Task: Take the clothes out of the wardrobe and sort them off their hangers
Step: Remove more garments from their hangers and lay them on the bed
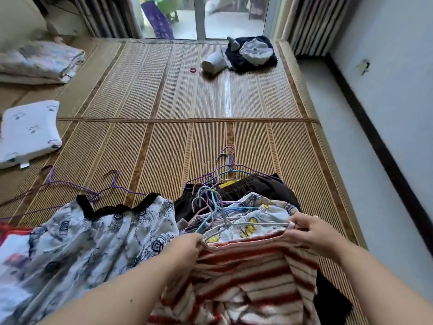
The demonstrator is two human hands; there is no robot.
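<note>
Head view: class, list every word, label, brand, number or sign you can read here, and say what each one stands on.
No text in this view can be read.
Tag on the white pillow: too small to read.
Yellow print on the cream garment: looks like a picture, with no letters legible.

A woven mat (164, 90) covers the floor. On its left edge lie a white pillow (28, 132) and, farther off, a folded blanket (39, 62). Near the glass door (222, 19) a white cup (214, 63) lies tipped over, a red band (192, 70) just beside it. Striped curtains (311, 24) hang at the right.
</note>
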